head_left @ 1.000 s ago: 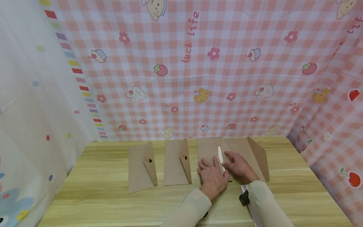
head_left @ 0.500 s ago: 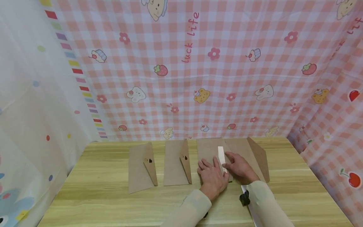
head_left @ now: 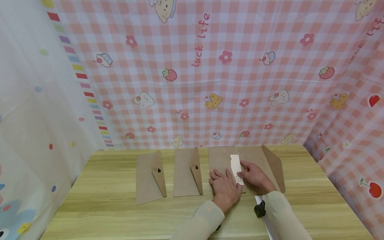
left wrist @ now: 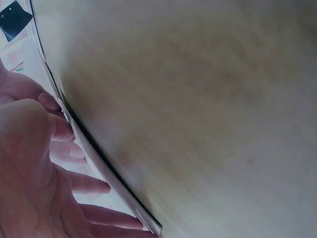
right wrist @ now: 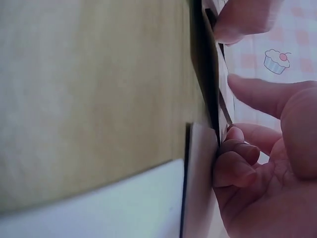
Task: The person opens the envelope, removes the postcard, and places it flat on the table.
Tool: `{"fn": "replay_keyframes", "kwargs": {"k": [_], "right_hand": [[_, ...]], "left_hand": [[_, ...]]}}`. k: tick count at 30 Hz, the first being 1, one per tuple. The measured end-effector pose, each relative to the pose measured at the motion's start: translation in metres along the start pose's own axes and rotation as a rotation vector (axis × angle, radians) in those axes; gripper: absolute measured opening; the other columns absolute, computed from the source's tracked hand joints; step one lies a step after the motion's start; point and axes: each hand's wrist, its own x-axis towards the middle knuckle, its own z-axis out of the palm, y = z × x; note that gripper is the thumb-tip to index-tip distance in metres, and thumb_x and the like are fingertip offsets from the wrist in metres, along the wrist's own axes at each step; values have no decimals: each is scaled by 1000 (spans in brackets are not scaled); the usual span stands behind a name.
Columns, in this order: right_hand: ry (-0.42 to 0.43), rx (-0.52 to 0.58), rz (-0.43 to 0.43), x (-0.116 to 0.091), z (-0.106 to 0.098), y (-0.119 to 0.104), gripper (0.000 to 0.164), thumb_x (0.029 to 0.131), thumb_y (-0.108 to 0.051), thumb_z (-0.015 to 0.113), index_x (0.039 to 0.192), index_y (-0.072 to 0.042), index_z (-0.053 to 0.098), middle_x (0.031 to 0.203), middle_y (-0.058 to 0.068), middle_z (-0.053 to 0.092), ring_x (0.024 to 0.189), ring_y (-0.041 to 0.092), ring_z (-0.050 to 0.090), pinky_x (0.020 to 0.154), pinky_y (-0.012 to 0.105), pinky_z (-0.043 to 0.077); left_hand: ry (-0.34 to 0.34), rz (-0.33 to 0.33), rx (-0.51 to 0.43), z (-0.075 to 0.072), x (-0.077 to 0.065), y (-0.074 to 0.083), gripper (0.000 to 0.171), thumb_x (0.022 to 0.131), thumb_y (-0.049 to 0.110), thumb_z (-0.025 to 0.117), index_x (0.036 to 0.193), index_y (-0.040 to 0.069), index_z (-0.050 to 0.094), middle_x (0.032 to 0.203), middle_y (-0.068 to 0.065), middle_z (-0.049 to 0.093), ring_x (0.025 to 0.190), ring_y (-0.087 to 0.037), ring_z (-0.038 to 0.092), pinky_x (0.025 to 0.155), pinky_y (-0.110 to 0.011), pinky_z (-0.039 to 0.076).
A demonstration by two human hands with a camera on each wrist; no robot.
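On a worktop (head_left: pixel 135 220), the right hand (head_left: pixel 255 175) is pinching a printed white strip (head_left: pixel 235 164) over the third envelope (head_left: pixel 219 158) from the left, while the left hand (head_left: pixel 225 187), fingers extended, is resting on that envelope. The first envelope (head_left: pixel 145 181) and second envelope (head_left: pixel 183 173) are lying with flaps part-folded; the fourth envelope (head_left: pixel 253 155) is lying flap outspread. Work seems midway.

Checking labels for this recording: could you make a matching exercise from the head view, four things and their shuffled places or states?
1 Left hand
2 Right hand
3 White strip
4 Leftmost envelope

A Printed characters near its lower end
B Dark mark on its flap
C Holds the strip's right edge
D Lies on brown paper

Pairs: 1-D, 2-C, 3-A, 4-B.
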Motion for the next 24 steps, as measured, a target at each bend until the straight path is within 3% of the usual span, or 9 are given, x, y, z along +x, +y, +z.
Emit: {"fn": "replay_keyframes", "kwargs": {"k": [3, 5, 7, 10, 18, 21, 24], "right_hand": [[-8, 5, 20, 0, 0, -2, 64, 94, -17, 65, 148, 6, 39, 84, 16, 56, 75, 23, 47, 70, 33, 38], [-2, -1, 14, 0, 1, -2, 64, 94, -17, 65, 147, 6, 39, 107, 26, 63, 92, 30, 56, 82, 39, 45], [3, 4, 11, -1, 2, -2, 63, 95, -17, 65, 148, 6, 39, 127, 30, 59, 111, 35, 56, 95, 46, 44], [-4, 57, 26, -1, 5, -3, 63, 96, -16, 63, 149, 4, 37, 144, 29, 48, 131, 38, 45, 107, 53, 37], [-44, 270, 115, 0, 8, -9, 61, 98, -10, 58, 151, 6, 32, 157, 26, 29, 145, 37, 23, 117, 55, 23], [-40, 241, 137, 1, 5, -12, 61, 97, -12, 59, 149, 8, 34, 154, 29, 32, 144, 42, 26, 115, 57, 26], [-13, 145, 142, 1, 3, -15, 61, 95, -16, 61, 146, 9, 39, 148, 33, 40, 139, 47, 34, 112, 59, 30]], "left_hand": [[-10, 4, 36, 0, 0, 0, 69, 95, 68, 36, 153, 29, 40, 148, -24, 45, 134, -40, 48, 97, -45, 49], [-16, 12, 49, 0, 0, -1, 70, 96, 68, 35, 153, 29, 40, 149, -24, 45, 134, -40, 47, 97, -44, 49], [-26, 23, 47, 0, 0, -2, 71, 96, 69, 35, 153, 28, 39, 149, -24, 44, 135, -40, 46, 98, -44, 48], [-53, 47, 22, -1, -1, -5, 73, 96, 69, 33, 155, 26, 36, 151, -25, 40, 137, -42, 43, 101, -45, 46], [-84, 115, -20, -4, -3, -18, 71, 98, 66, 36, 154, 23, 38, 153, -22, 39, 140, -39, 40, 106, -41, 43], [-99, 132, -11, -4, -5, -21, 70, 98, 65, 36, 154, 22, 37, 154, -21, 38, 141, -37, 39, 108, -38, 41], [-99, 137, 1, -3, -5, -23, 70, 98, 65, 36, 154, 23, 37, 155, -20, 38, 141, -36, 39, 108, -37, 42]]}}
